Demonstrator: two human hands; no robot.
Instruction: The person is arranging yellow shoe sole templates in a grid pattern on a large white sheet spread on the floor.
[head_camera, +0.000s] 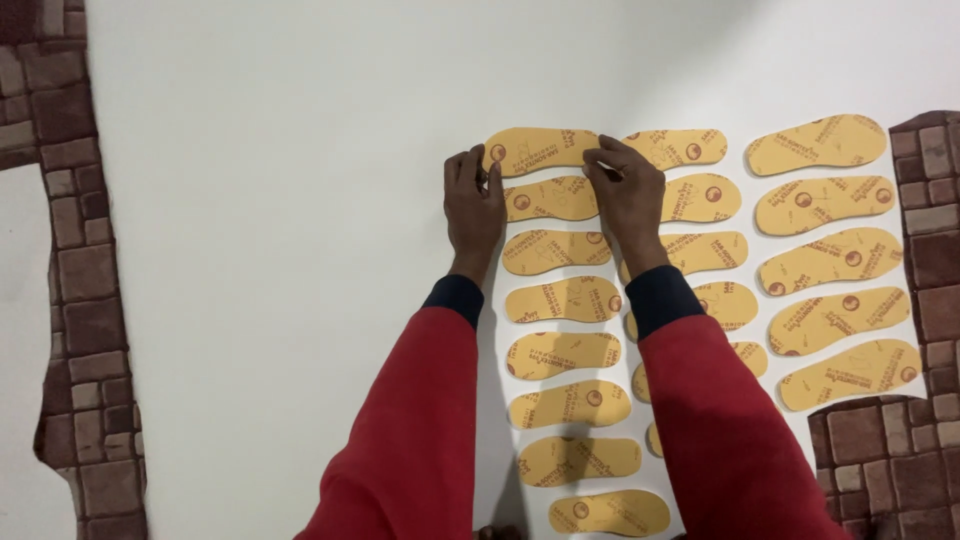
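Several yellow-orange shoe insoles with red print lie flat in three columns on a white sheet (280, 200). The topmost insole (535, 148) of the left column is pinched at both ends. My left hand (472, 205) grips its left end with fingertips at the edge. My right hand (627, 195) holds its right end, partly covering the middle column's upper insoles. Just below lies the second insole (552, 200) of the left column. Both arms wear red sleeves with dark cuffs.
The right column of insoles (828, 260) runs down toward a brown stone-pattern floor covering (925, 230). The same brick-like pattern shows in a strip along the left (80, 300). White sheet spreads wide left of the insoles.
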